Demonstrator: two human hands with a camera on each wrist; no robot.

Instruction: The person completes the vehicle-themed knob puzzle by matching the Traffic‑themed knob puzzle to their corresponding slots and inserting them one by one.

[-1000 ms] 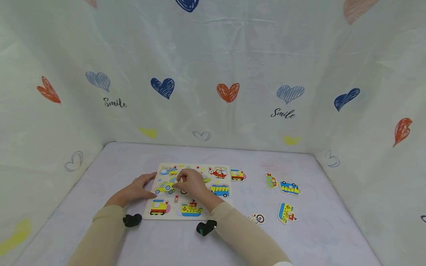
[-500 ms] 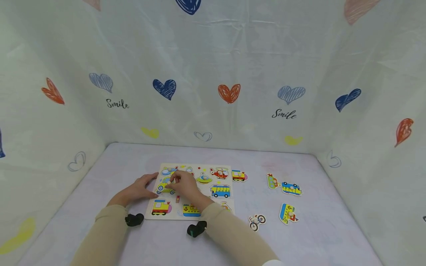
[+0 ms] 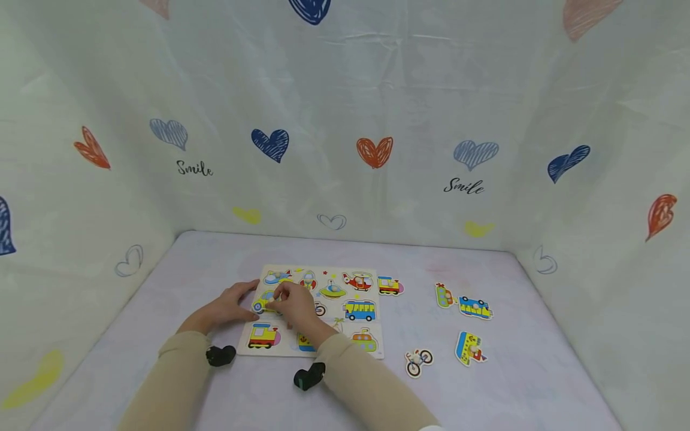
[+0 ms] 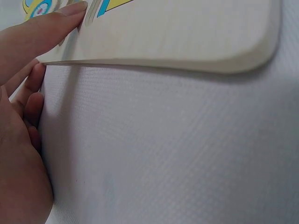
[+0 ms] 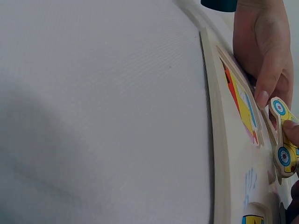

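A wooden peg puzzle board [image 3: 288, 347] with vehicle pictures lies on the table. My right hand [image 3: 296, 308] pinches a yellow and blue car puzzle piece [image 5: 284, 156] over the left part of the board, at the printed car. In the right wrist view the piece is tilted close above the board, and its far end is cut off by the frame. My left hand [image 3: 223, 308] rests at the board's left edge. Its thumb [image 4: 51, 28] lies on top of the board, while the other fingers sit beside the edge in the left wrist view.
Right of the board lie a train piece [image 3: 390, 286], a green submarine piece [image 3: 444, 295], a bus piece [image 3: 475, 307], a boat piece [image 3: 471, 349] and a motorbike piece [image 3: 418, 362]. A curtain with printed hearts [image 3: 374, 152] surrounds the table.
My right hand has shifted left and slightly toward me with the car piece, which now overlaps the printed car more closely. My left hand keeps its place on the board.
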